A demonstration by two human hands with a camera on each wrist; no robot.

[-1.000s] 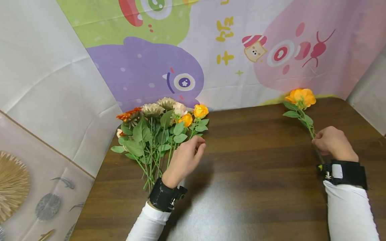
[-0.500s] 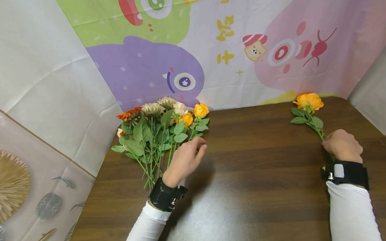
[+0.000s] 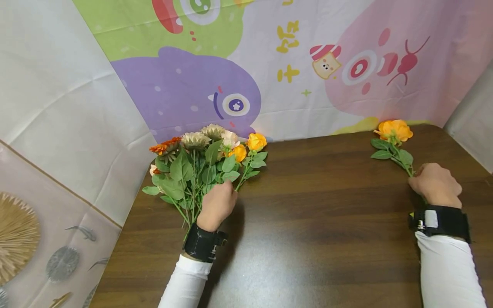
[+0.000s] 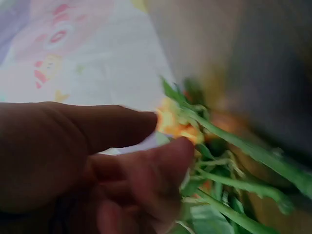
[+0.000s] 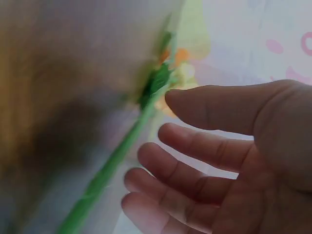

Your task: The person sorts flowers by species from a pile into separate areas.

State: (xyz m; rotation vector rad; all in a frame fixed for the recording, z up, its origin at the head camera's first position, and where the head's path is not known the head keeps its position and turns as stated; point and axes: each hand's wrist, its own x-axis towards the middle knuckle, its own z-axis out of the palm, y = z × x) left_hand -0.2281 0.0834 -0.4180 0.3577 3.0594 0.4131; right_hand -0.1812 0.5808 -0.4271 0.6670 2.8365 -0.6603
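Observation:
Over the green stems of a bunch of flowers [image 3: 182,169] at the left is my left hand [image 3: 218,205]. In the left wrist view its thumb and fingers are bent with a gap between the tips, and the stems [image 4: 243,144] lie just beyond them. The bunch has orange, beige, pale pink and yellow-orange heads, including a yellow-orange rose [image 3: 256,142] at its right edge. A single yellow-orange rose [image 3: 394,131] lies at the far right. My right hand [image 3: 436,184] is beside its stem [image 5: 114,163], fingers loosely spread; the thumb tip is close to the stem, contact unclear.
The flowers lie on a dark wooden table [image 3: 308,205] with a glossy patch at its front. A cartoon-printed cloth [image 3: 285,98] hangs along the back edge. White cloth [image 3: 69,85] hangs at the left, above a patterned sheet [image 3: 34,239].
My right hand has moved the single rose slightly right and down, then its fingers loosened from the stem. My left hand has shifted left, over the bunch's stems.

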